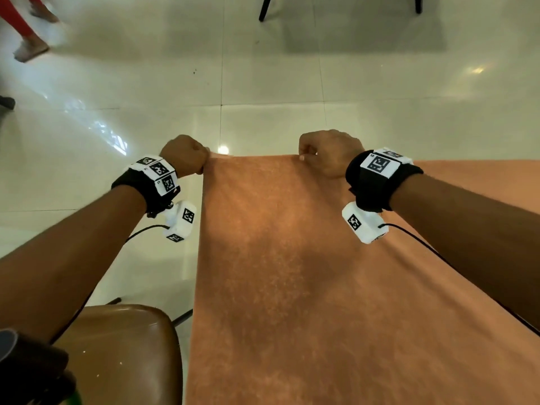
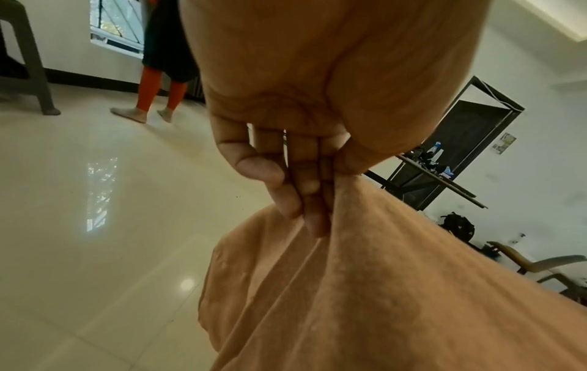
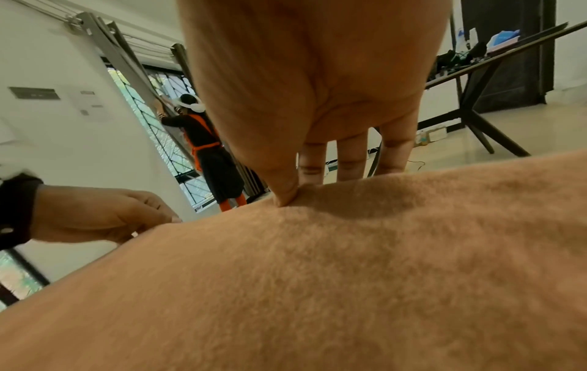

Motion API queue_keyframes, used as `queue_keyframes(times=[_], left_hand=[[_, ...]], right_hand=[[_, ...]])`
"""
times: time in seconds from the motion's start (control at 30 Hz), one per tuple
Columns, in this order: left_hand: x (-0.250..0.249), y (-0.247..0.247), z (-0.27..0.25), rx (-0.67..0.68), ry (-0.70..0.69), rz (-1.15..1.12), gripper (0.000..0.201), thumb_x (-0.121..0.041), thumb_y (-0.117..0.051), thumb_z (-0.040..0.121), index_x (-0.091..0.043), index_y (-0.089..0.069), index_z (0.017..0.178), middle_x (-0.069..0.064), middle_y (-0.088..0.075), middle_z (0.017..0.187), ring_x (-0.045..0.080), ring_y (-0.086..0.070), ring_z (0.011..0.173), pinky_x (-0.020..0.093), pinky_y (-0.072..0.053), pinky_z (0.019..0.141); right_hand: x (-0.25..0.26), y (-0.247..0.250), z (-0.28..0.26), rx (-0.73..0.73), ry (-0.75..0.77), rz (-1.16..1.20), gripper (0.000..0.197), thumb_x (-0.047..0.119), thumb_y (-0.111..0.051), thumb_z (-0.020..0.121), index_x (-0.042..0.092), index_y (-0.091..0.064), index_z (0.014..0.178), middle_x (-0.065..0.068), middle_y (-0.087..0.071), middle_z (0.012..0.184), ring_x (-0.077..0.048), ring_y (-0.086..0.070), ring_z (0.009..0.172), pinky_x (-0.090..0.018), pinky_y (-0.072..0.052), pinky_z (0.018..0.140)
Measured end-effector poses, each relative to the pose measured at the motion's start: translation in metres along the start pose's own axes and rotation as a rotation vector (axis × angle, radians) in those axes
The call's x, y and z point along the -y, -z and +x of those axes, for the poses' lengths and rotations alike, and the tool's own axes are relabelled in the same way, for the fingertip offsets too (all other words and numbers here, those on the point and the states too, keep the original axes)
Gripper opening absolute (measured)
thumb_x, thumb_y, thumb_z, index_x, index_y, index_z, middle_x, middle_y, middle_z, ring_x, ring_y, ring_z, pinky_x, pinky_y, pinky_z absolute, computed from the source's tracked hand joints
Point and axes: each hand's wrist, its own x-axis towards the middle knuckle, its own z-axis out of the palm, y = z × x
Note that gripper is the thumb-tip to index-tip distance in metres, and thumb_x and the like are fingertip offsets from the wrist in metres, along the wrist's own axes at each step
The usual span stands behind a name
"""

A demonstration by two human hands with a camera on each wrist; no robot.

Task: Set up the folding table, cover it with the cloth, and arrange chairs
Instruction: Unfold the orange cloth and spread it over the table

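An orange cloth stretches flat from me to its far edge, hiding whatever lies under it. My left hand grips the cloth's far left corner in a fist; in the left wrist view the cloth bunches under the curled fingers. My right hand pinches the far edge further right, thumb on top of the cloth and fingers behind the edge. A brown chair seat sits at the lower left beside the cloth.
Glossy white tiled floor spreads ahead. Dark chair legs stand at the top. A person in orange leggings stands by a window at the left. A dark table with clutter and another chair stand at the right.
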Motion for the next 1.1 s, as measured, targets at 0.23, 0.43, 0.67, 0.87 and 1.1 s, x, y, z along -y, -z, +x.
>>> queue_keyframes(times=[0.23,0.43,0.67,0.87,1.1], left_hand=[[-0.012,0.017,0.039,-0.143,0.006,0.139,0.040,-0.028,-0.048,0.095,-0.001,-0.071,0.077,0.017,-0.071,0.076,0.035,-0.068,0.077,0.040,-0.058,0.075],[-0.003,0.010,-0.003,0.102,0.018,0.109,0.043,-0.047,-0.041,0.099,-0.010,-0.063,0.099,0.006,-0.070,0.086,0.029,-0.066,0.079,0.042,-0.056,0.074],[0.092,-0.040,-0.164,0.239,0.119,-0.307,0.031,-0.040,-0.044,0.101,-0.017,-0.065,0.098,0.007,-0.068,0.093,0.021,-0.061,0.079,0.031,-0.046,0.068],[0.152,-0.104,-0.345,0.276,0.350,-0.500,0.031,-0.028,-0.045,0.101,-0.014,-0.068,0.087,-0.006,-0.068,0.066,0.018,-0.061,0.073,0.025,-0.051,0.067],[0.207,-0.179,-0.478,0.058,0.643,-0.731,0.042,-0.046,-0.048,0.098,-0.014,-0.069,0.115,0.003,-0.070,0.114,0.020,-0.063,0.104,0.034,-0.047,0.089]], right_hand=[[0.019,0.029,0.042,-0.062,0.018,-0.153,0.017,0.035,-0.050,0.095,0.033,-0.064,0.104,0.004,-0.065,0.109,-0.022,-0.055,0.095,-0.034,-0.038,0.078],[0.038,0.019,0.042,0.061,-0.031,-0.080,0.045,0.043,-0.051,0.100,0.024,-0.050,0.141,-0.003,-0.056,0.140,-0.028,-0.051,0.129,-0.033,-0.039,0.098],[0.051,-0.018,-0.051,-0.009,0.117,0.001,0.053,0.048,-0.048,0.094,0.029,-0.045,0.143,0.000,-0.055,0.140,-0.027,-0.053,0.125,-0.046,-0.041,0.103],[0.056,-0.056,-0.146,0.066,0.176,-0.107,0.063,0.056,-0.048,0.094,0.030,-0.036,0.150,0.003,-0.027,0.161,-0.025,-0.032,0.145,-0.052,-0.028,0.112],[0.072,-0.104,-0.236,0.166,0.276,-0.141,0.067,0.062,-0.040,0.096,0.038,-0.022,0.155,0.002,-0.009,0.167,-0.024,-0.011,0.153,-0.051,-0.019,0.120]])
